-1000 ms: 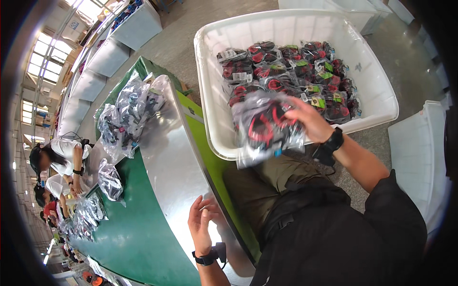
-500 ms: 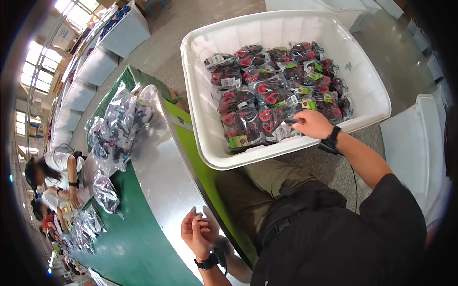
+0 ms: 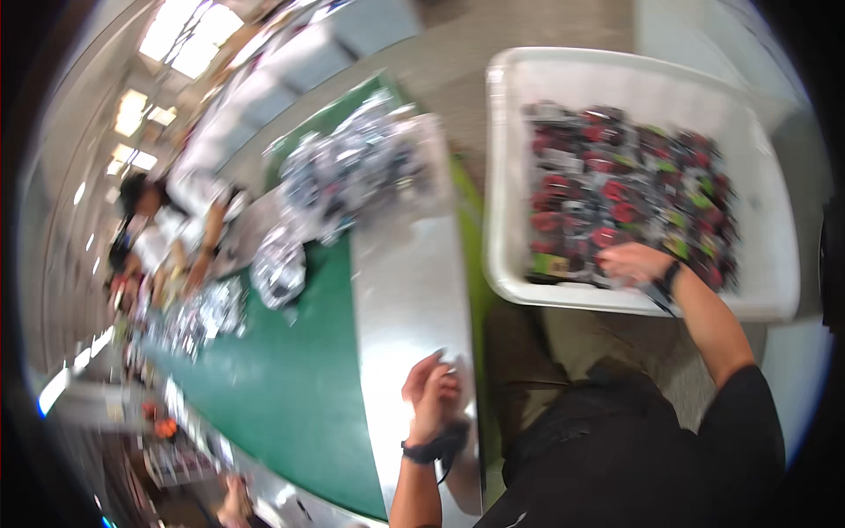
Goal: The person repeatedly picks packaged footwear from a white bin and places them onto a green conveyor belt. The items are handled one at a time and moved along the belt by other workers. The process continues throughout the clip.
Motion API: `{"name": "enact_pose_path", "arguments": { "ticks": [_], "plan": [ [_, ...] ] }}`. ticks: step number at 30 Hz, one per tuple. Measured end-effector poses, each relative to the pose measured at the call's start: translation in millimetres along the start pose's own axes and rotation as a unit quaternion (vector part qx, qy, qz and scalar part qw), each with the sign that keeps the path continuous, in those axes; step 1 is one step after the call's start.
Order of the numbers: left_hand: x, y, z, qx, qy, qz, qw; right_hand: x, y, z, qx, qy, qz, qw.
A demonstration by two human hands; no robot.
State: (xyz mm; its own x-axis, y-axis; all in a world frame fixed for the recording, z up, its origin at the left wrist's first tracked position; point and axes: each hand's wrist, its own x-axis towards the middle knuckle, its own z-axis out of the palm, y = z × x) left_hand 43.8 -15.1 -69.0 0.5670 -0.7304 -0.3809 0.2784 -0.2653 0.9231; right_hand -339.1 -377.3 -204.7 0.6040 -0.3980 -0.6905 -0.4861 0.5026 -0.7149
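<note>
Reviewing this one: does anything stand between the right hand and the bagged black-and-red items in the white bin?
Nothing visible does. The right hand appears just inside the near rim of the white bin, at the bagged black-and-red items; motion blur hides whether it touches them.

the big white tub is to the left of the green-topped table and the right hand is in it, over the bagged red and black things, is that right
Not quite: the head view shows the big white tub to the right of the green-topped table. The right hand is in it, over the bagged red and black things.
</note>
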Motion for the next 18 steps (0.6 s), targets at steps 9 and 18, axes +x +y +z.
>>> {"name": "enact_pose_path", "arguments": {
  "ticks": [9, 18],
  "plan": [
    [22, 20, -30, -0.057, -0.093, -0.070, 0.992, -93, 12, 67, 0.219, 0.083, -0.267, 0.935],
    [104, 76, -116, 0.048, -0.013, -0.052, 0.997, -85, 51, 59, 0.202, 0.217, -0.268, 0.917]
  ]
}}
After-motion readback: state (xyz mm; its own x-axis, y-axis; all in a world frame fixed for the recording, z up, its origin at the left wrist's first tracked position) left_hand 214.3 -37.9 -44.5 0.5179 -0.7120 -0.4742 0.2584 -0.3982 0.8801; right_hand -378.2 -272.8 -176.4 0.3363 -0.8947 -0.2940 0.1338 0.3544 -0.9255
